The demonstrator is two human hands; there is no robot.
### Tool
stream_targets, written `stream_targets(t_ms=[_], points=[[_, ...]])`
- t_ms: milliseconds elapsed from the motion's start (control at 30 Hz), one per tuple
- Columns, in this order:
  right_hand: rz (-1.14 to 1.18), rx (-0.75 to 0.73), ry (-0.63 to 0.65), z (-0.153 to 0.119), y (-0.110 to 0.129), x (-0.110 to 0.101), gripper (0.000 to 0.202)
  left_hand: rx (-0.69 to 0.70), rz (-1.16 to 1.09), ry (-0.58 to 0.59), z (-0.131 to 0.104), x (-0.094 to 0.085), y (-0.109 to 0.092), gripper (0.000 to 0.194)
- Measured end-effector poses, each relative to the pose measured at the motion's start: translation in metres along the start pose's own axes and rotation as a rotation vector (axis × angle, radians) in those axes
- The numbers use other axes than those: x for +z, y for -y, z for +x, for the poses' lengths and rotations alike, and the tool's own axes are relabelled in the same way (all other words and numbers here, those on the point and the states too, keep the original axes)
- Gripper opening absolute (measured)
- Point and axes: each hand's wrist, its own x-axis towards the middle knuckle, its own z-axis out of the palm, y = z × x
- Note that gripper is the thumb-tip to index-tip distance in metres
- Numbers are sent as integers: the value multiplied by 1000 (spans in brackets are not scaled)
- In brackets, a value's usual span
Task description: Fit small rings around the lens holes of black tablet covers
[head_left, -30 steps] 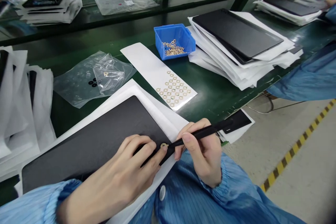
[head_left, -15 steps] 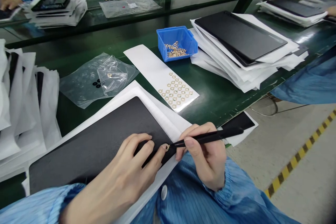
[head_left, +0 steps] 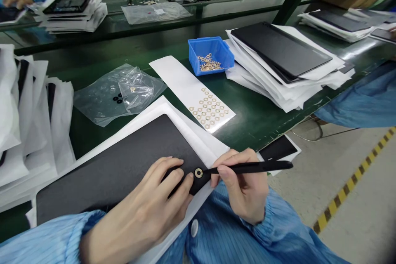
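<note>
Pinching black tweezers (head_left: 262,167) in my right hand (head_left: 243,189), I am pointing them at a gold ring (head_left: 198,169); my left hand (head_left: 150,202) is resting, loosely spread, on the black panel (head_left: 123,165).

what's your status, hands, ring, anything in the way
Left hand spread on dark panel. Right hand gripping black tool, tip beside gold ring. Ring on panel, nothing covering it.

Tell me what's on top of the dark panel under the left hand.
On the dark panel are a pale ring, near one edge, and the left hand. The tip of a black tool reaches beside the ring. Whatever lies beneath the left hand is covered.
</note>
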Motion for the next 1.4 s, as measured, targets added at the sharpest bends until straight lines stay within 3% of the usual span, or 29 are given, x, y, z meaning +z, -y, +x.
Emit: stream_targets(t_ms=[300,400,467,567,667,733,867,1000,1133,1200,1267,1400], points=[[108,-19,43,-8,11,8,6,5,16,-59,3,3,1,24],[103,-56,21,12,14,-2,7,-12,-8,-61,2,5,3,24],[-19,-110,19,46,9,-13,11,-21,-16,-76,1,7,4,23],[-193,-197,22,127,-12,-25,25,-36,-16,-103,0,9,4,23],[-321,-258,24,218,-43,-21,31,-67,-17,-105,1,10,3,25],[-454,-213,86,266,-63,-14,27,-87,-16,-100,2,10,3,26],[-487,-73,161,313,-91,-6,19,-135,-39,-87,2,10,4,22],[-473,-43,175,318,-93,-9,15,-165,-88,-72,-1,13,5,20],[-462,-78,257,306,-69,6,17,-151,-111,-80,-1,15,4,17],[-478,-134,381,292,-54,28,16,-138,-121,-69,2,14,9,14],[-497,-187,547,273,-40,59,17,-234,-136,-27,5,8,21,11],[-506,-211,803,235,-28,126,21,-704,-48,-67,1,-16,72,24]])
